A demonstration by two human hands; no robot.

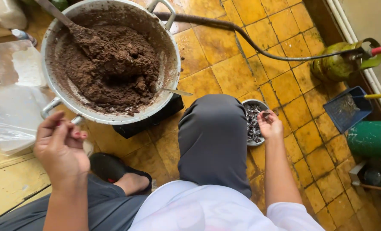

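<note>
A yellow tiled floor (224, 72) fills the frame, bearing a black stove (150, 122) under the big pot at upper left, a small bowl (253, 104) at centre, a green gas cylinder (338, 64) with a grey hose (241, 36) and a blue dustpan (348, 109) at right

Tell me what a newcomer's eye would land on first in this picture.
First, the big round metal pot at upper left, heaped with dark brown crumbly paste. Next, the right hand pinching something small above a small round bowl of dark grey pieces on the yellow tiled floor. The left hand hovers, fingers curled, at lower left.
</note>
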